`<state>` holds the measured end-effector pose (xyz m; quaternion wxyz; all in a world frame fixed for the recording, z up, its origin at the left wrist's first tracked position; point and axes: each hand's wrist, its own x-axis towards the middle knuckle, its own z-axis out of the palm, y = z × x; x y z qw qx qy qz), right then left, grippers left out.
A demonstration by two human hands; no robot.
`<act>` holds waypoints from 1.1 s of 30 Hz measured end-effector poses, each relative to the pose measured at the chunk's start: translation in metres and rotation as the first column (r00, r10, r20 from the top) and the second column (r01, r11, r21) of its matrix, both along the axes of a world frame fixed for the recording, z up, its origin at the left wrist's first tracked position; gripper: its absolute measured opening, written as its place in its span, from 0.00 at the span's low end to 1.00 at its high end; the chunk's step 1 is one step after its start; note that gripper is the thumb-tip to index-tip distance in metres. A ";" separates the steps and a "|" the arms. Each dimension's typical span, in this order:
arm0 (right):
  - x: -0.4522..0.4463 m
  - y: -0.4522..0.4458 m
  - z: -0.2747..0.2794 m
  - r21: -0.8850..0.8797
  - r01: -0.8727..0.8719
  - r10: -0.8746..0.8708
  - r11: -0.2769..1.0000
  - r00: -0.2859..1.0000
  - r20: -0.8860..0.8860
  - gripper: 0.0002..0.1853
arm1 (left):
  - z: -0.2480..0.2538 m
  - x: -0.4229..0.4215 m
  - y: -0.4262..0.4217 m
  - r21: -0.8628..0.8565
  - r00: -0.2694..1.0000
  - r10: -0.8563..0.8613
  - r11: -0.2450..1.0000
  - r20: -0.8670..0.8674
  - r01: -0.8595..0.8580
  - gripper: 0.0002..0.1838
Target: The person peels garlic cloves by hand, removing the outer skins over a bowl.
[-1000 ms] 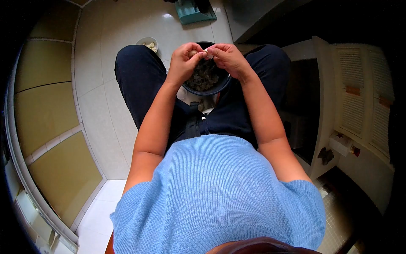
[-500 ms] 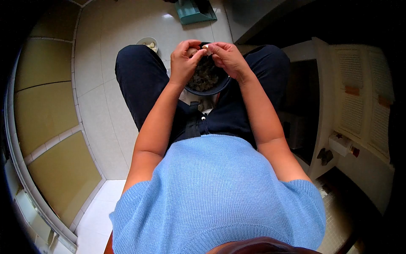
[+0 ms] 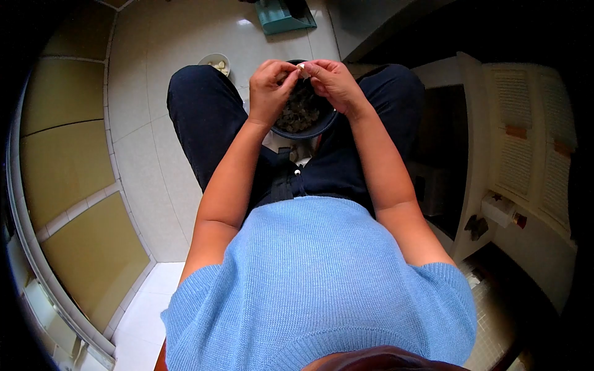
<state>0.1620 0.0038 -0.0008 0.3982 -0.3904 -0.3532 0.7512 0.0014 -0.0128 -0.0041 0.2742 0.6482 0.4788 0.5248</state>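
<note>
My left hand (image 3: 270, 86) and my right hand (image 3: 331, 83) meet fingertip to fingertip above a dark round bucket (image 3: 301, 134) between my knees. A small whitish piece (image 3: 302, 67) is pinched between them; it looks like a garlic clove, though it is too small to be sure. The left fingers also curl round a pale rounded thing, mostly hidden in the palm. Inside the bucket lie dark, papery scraps (image 3: 298, 115). Beyond my left knee, a white bowl (image 3: 229, 63) on the floor holds several pale pieces (image 3: 219, 65).
A teal dustpan (image 3: 284, 21) lies on the tiled floor (image 3: 179, 43) at the top. Tan panels (image 3: 65, 148) line the left side. To the right stand a pale cabinet edge (image 3: 473, 123) and a small white box (image 3: 497, 210). My knees flank the bucket.
The left fingers have closed further over the rounded thing, which shows less now. The small white piece has turned slightly between the fingertips. The bowl and bucket have stayed in place.
</note>
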 end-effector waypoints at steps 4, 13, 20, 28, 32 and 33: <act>0.001 0.002 -0.003 0.014 0.037 -0.037 0.999 0.999 -0.001 0.10 | 0.003 -0.002 -0.002 0.012 0.995 -0.046 0.999 -0.090 0.047 0.03; 0.002 0.003 -0.004 0.013 0.044 -0.044 0.999 0.999 0.010 0.09 | 0.007 -0.001 -0.004 -0.012 0.993 -0.093 0.996 -0.070 0.093 0.05; 0.007 0.006 -0.013 -0.042 0.030 -0.032 0.999 0.998 -0.062 0.11 | 0.004 0.001 -0.003 0.001 0.988 -0.148 0.989 -0.051 0.148 0.05; 0.006 0.009 -0.009 -0.127 0.143 -0.164 0.982 0.970 -0.181 0.13 | 0.007 0.001 -0.005 -0.025 0.978 -0.206 0.979 -0.035 0.205 0.05; 0.003 0.006 -0.003 -0.130 0.170 -0.192 0.977 0.963 -0.188 0.12 | 0.003 0.002 -0.004 -0.017 0.983 -0.181 0.983 -0.041 0.181 0.05; 0.003 0.005 -0.003 -0.115 0.170 -0.190 0.979 0.962 -0.196 0.12 | 0.003 0.002 -0.004 -0.032 0.984 -0.169 0.985 -0.054 0.167 0.05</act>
